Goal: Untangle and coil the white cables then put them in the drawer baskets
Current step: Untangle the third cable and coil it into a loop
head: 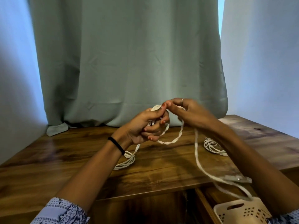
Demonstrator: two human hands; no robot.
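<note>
My left hand (145,126) grips loops of a white braided cable (171,140) above the wooden tabletop (80,167). My right hand (186,110) pinches the same cable just beside the left fingertips. A long strand (198,160) hangs from the right hand down past the table's front edge, with a plug end (239,178) blurred near my right forearm. A coiled white cable (126,160) lies on the table under my left wrist. Another white bundle (212,145) lies at the right, partly hidden by my right arm.
A cream perforated basket (242,210) sits in the open drawer at the bottom right, below the table edge. A pale green curtain (129,62) hangs behind the table and touches its back edge. White walls stand on both sides.
</note>
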